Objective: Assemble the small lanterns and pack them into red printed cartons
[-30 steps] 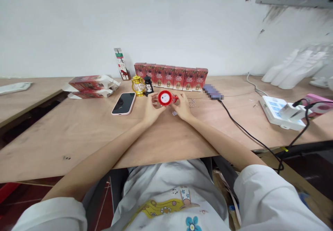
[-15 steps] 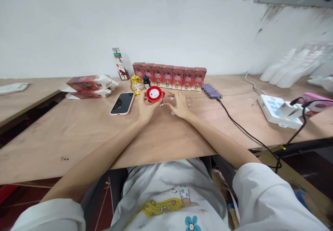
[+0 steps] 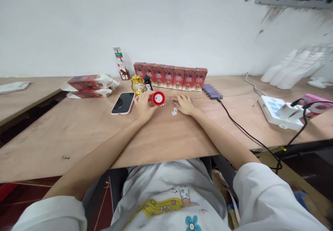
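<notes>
My left hand is closed around a small red lantern, tipped on its side so its round end with a white disc faces me. My right hand lies palm down on the table, fingers stretched out among small pieces; whether it pinches one is too small to see. White paper-like bits lie beside its thumb, and thin wire-like pieces show past its far side. A few tiny button-like discs rest near the red lantern. Behind my left hand stand a gold lantern and a black lantern.
A row of red boxes stands along the wall. Left are a phone, a clear packet and flattened red cartons. On the right lie a purple device with a black cable and a white power strip.
The red lantern has been tipped further over toward the right in my left hand. My right hand has moved slightly right and lowered flat onto the table, uncovering the white bits.
</notes>
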